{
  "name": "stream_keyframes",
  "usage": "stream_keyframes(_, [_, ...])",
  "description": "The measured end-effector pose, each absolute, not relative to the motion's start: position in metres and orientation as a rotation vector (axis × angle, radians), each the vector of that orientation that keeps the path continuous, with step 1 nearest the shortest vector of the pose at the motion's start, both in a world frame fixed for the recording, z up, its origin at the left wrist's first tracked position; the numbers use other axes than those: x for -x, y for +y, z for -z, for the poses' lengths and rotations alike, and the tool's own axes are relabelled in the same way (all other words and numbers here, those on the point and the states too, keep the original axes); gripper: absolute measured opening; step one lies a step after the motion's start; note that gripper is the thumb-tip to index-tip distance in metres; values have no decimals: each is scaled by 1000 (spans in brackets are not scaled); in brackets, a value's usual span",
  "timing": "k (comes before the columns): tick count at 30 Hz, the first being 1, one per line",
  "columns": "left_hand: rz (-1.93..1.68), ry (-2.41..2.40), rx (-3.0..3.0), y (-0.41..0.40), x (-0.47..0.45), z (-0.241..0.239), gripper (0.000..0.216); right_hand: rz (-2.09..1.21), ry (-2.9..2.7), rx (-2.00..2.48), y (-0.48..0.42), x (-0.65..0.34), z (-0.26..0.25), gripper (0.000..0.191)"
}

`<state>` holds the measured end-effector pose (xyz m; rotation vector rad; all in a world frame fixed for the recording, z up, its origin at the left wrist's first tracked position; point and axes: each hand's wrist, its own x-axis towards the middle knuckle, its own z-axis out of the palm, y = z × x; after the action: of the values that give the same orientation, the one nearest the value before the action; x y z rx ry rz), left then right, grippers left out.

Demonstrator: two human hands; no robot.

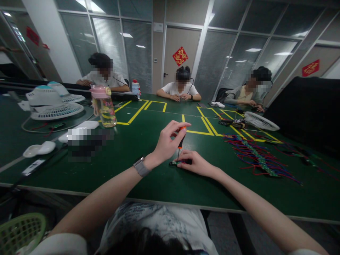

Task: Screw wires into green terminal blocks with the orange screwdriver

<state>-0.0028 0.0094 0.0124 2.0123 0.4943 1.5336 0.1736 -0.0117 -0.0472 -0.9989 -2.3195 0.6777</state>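
Green worktop (138,143), office setting, glazed partitions behind; yellow tape outlines (139,112) on the surface, several, overlapping too much for a sure count.

Screwdriver (181,139), one; orange-and-black handle, thin metal shaft; standing near upright over a small circuit board; judged light, stiff, and sure in the grip by its moulded handle; best taken high on the handle, clear of the shaft; left hand (170,139), one, its fingers gripping the upper handle, index finger laid over the top.

Circuit board (174,163), one, on the worktop in front of the wearer, below the shaft; judged very light, rigid, rather fragile; best held by its edges, off the components; right hand (198,163), one, its fingers pinching the near end and steadying it; whether the tip touches the board, cannot tell.

Wired boards (255,154), one long row at right, red and blue leads; individual pieces too small to count; white fans (55,109), two at left; white fan head (261,121), one at right; pink-lidded bottle (106,113), one; red-capped bottle (136,89), one, farther back; wristwatch (142,167), one, left wrist; green basket (39,221), one, lower left; co-workers (182,88), three, seated across the worktop.
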Motion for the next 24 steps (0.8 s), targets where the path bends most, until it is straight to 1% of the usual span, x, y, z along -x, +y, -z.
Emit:
stream_keyframes(12, [-1496, 479, -1979, 11, 4, -10, 29, -690, -2320, 994, -11, -174, 47, 21])
stream_keyframes(24, [-1504, 481, -2011, 10, 3, -11, 28, -695, -2315, 994, -12, -173, 47, 21])
